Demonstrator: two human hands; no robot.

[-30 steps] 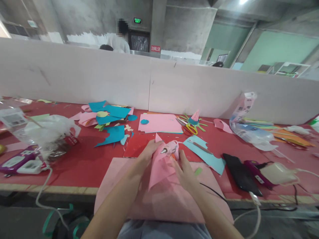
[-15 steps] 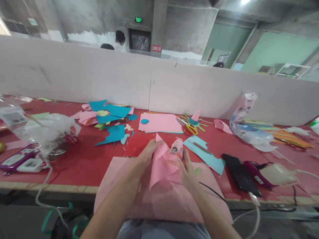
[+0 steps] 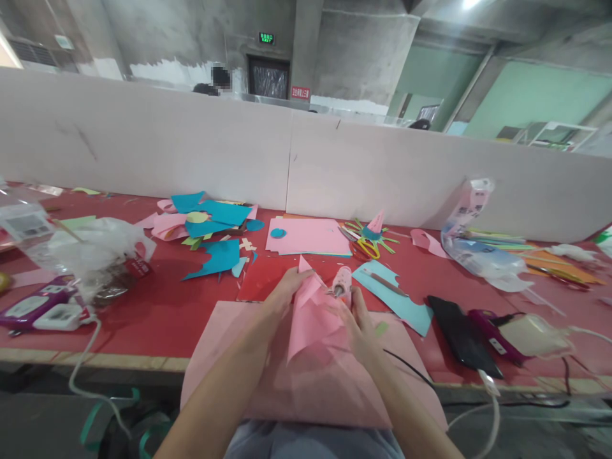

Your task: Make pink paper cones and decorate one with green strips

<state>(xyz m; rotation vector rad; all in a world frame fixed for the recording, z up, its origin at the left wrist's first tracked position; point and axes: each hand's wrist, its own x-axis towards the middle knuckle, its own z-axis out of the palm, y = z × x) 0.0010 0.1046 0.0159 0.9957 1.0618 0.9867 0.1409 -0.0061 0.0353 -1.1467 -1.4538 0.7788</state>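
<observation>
Left hand (image 3: 287, 288): the upper left edge of a bent sheet of thin pink paper (image 3: 306, 322) is pinched between thumb and fingers.
Right hand (image 3: 361, 328): a small pale-pink glue gun (image 3: 343, 279) with a grey metal nozzle is gripped, the fingers curled around it; whether the paper is also touched by them cannot be told.
Pink paper: it is held at the lower centre of the frame, above a wide pink board (image 3: 239, 382) with rounded near corners.
Risk at the nozzle: the fingers could be burned or the paper stained, if the tip is hot and is allowed to slip, because it is pointed towards the sheet and is very near it.
Risk at the fold: a crease could be made by too strong a pinch, since the sheet seems light and soft.
Risk at the cord: the glue gun could be pulled aside if the thin black cord (image 3: 408, 364), at lower right, is connected to it and is caught; the connection is hidden.
Paper shapes: the sheet is smooth, with a sharp peak at its top and loose flaps at the right.
Small model: at right of centre, a pink paper cone (image 3: 375, 223) is seen, with flat green strips spread around its blue base.
</observation>
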